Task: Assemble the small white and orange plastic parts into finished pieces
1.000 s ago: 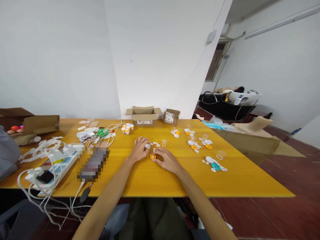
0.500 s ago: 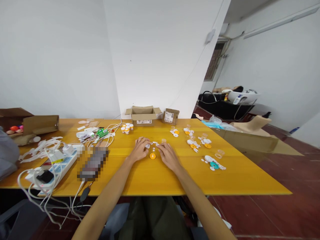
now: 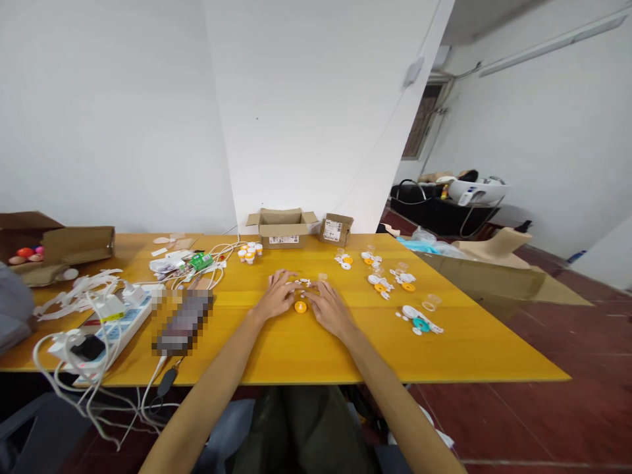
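On the table, my left hand [image 3: 276, 296] lies beside a small group of plastic parts, its fingers stretched out and apart. From the other side my right hand [image 3: 330, 307] reaches in, forefinger extended over small white pieces [image 3: 303, 295]. Both sets of fingertips are close together here, and the hands partly cover these pieces. An orange disc [image 3: 300, 307] with a white mark in its centre lies just in front, between the hands. Behind the fingertips are white shaped parts [image 3: 305, 282]. A clear ring or cup [image 3: 322, 277] stands behind my right fingers.
To the right, several clusters of white, orange and teal parts [image 3: 421, 324] are spread out. Assembled white-and-orange pieces [image 3: 249, 252] stand back left, near an open cardboard box [image 3: 282, 230] and a smaller box [image 3: 336, 229]. A power strip [image 3: 123, 326], cables and a phone [image 3: 184, 322] occupy the left.
My right hand's fingers have moved slightly left, over the small white pieces, and the fingertips of both hands are closer together. The view has shifted slightly.
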Demonstrator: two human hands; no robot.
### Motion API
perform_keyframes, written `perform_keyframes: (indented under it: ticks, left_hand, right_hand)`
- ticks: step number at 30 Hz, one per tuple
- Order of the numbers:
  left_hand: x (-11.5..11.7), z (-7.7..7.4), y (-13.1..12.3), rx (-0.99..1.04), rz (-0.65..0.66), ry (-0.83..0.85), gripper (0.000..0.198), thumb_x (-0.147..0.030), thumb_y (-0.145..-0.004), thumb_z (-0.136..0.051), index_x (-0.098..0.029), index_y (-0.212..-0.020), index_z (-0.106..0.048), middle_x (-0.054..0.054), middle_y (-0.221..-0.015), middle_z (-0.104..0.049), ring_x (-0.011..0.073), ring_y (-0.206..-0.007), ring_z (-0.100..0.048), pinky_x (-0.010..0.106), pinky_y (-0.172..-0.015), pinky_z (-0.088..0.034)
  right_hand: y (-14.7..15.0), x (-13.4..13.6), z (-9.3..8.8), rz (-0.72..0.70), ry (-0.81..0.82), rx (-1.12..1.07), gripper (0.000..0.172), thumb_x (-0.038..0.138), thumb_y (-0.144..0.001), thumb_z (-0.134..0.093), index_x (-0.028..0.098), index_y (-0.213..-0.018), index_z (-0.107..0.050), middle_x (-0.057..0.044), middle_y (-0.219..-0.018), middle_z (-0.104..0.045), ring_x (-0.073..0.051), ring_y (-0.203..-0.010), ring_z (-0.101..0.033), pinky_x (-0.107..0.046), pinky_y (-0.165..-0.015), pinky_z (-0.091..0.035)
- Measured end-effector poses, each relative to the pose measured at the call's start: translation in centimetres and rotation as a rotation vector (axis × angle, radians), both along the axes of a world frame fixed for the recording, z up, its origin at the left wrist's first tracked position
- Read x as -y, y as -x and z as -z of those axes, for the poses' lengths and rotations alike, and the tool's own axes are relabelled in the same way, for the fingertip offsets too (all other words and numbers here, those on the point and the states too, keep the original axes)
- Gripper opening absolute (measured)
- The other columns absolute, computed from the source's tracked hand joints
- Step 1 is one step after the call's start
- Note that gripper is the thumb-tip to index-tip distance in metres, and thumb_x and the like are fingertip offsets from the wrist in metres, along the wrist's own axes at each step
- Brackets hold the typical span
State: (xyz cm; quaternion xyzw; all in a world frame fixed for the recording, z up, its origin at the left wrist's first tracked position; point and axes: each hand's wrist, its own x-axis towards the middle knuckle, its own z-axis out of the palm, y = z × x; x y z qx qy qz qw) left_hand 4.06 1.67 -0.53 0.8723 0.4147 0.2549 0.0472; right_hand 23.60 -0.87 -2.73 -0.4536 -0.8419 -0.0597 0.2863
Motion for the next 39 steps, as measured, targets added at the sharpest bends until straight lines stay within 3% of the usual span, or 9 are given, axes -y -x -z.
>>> perform_keyframes:
  ticks: [8, 17, 23, 34, 39]
  left_hand:
    - [-0.3, 0.6, -0.1, -0.069, 0.022, -0.019, 0.046, -0.008, -0.087, -0.045, -0.035, -0.114, -0.070, 0.001, -0.145, -0.047, 0.0283, -0.132, -0.035, 0.051, -0.109, -0.031]
    - [0.0, 0.3, -0.2, -0.036, 0.016, -0.043, 0.034, -0.012, -0.089, -0.047, -0.029, -0.104, -0.072, 0.003, -0.141, -0.051, 0.0284, -0.131, -0.036, 0.050, -0.107, -0.032]
    - [0.0, 0.2, -0.1, -0.043, 0.059, -0.022, 0.038, -0.009, -0.087, -0.046, -0.030, -0.106, -0.072, 0.003, -0.143, -0.050, 0.0284, -0.132, -0.035, 0.050, -0.108, -0.030]
    - [0.2, -0.6, 0.0, 0.029, 0.030, 0.051, 0.022, -0.017, -0.085, -0.053, -0.026, -0.093, -0.071, 0.004, -0.137, -0.054, 0.0296, -0.131, -0.036, 0.053, -0.108, -0.031]
    - [0.5, -0.8, 0.2, 0.024, 0.083, 0.133, 0.018, -0.032, -0.082, -0.063, -0.027, -0.099, -0.067, 0.005, -0.141, -0.048, 0.0313, -0.131, -0.034, 0.054, -0.109, -0.029]
  right_hand:
    - [0.0, 0.0, 0.4, -0.031, -0.040, -0.049, 0.038, 0.004, -0.083, -0.051, 0.027, -0.107, -0.071, -0.010, -0.116, -0.063, -0.025, -0.110, -0.057, -0.043, -0.096, -0.047]
    - [0.0, -0.4, 0.7, -0.020, -0.041, -0.161, 0.023, 0.013, -0.088, -0.052, 0.025, -0.093, -0.070, -0.009, -0.108, -0.064, -0.025, -0.104, -0.059, -0.042, -0.094, -0.048]
    - [0.0, -0.6, 0.9, -0.049, -0.045, -0.190, 0.021, 0.012, -0.088, -0.053, 0.025, -0.092, -0.069, -0.008, -0.107, -0.064, -0.024, -0.103, -0.059, -0.042, -0.092, -0.049]
    - [-0.5, -1.4, 1.3, -0.094, -0.019, -0.264, 0.017, 0.011, -0.086, -0.054, 0.024, -0.081, -0.065, -0.008, -0.102, -0.065, -0.024, -0.100, -0.060, -0.042, -0.088, -0.051]
    - [-0.6, -1.5, 1.2, -0.082, 0.047, -0.340, 0.018, 0.010, -0.085, -0.054, 0.023, -0.078, -0.064, -0.008, -0.101, -0.065, -0.024, -0.097, -0.061, -0.042, -0.088, -0.051]
